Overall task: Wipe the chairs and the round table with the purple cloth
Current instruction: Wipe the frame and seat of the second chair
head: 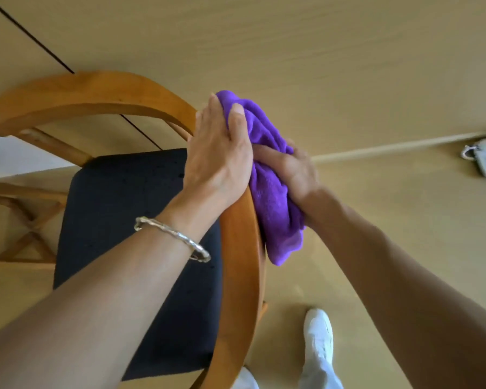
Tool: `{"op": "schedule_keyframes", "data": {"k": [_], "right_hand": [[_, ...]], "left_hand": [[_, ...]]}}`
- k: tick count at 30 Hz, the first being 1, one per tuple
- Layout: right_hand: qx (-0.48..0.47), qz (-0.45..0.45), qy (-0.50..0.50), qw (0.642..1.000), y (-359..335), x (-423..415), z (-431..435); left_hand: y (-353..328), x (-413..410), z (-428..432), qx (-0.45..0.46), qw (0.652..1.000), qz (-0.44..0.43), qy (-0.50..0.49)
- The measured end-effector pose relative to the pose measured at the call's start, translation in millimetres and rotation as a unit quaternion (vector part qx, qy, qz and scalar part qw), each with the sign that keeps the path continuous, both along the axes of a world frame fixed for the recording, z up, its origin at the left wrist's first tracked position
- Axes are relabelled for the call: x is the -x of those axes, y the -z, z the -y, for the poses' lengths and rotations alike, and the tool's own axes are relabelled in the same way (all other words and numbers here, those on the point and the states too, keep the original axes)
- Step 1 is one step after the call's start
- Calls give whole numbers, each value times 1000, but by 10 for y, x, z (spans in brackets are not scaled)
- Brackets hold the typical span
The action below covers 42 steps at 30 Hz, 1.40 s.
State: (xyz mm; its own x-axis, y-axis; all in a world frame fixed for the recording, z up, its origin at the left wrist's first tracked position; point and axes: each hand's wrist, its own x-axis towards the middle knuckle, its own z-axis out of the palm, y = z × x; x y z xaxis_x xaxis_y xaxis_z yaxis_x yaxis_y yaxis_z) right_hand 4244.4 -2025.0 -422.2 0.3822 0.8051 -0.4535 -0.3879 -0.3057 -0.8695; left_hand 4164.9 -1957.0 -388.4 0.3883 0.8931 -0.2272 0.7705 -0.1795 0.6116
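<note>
Wiping looks under way on the chair (96, 91): the purple cloth (270, 192) is bunched against the outer side of the chair's curved back rail (240, 248), near the bend. The right hand (295, 169) grips the bunch with curled fingers. The left hand (219, 153) lies on the rail with fingers straight, its thumb pressing the cloth's upper end. A loose tail hangs off the rail, so a long stroke could pull the cloth off the wood, and a hard sideways push might skid the chair on the smooth floor (348, 66). Outside the rail the floor is open, with a white shoe (319, 335) close by. Inside it, the black seat (124, 220) leaves less room.
</note>
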Motion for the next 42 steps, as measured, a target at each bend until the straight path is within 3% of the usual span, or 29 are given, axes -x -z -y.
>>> {"op": "schedule_keyframes", "data": {"k": [9,17,21,25,28,33,39,42], "right_hand": [[22,-42,-67,997,118,-155,-448],[-27,-95,-16,995,109,-45,-257],[-48,-107,14,993,127,91,38],[-55,-112,83,989,155,277,366],[-47,-62,113,991,102,453,638],[-60,-55,193,978,101,886,1127],[-51,-75,325,941,352,1668,1668],[-38,-99,356,928,470,2099,1861]], "left_hand": [[96,-69,-309,-29,998,25,-40],[-28,-68,-138,-27,991,84,-96],[-25,36,59,-94,995,3,41],[50,279,361,-157,975,12,159],[78,506,656,-185,960,-9,210],[162,966,1075,-261,922,0,287],[394,1555,1433,-301,854,-17,423],[518,1854,1578,-296,838,-36,456]]}}
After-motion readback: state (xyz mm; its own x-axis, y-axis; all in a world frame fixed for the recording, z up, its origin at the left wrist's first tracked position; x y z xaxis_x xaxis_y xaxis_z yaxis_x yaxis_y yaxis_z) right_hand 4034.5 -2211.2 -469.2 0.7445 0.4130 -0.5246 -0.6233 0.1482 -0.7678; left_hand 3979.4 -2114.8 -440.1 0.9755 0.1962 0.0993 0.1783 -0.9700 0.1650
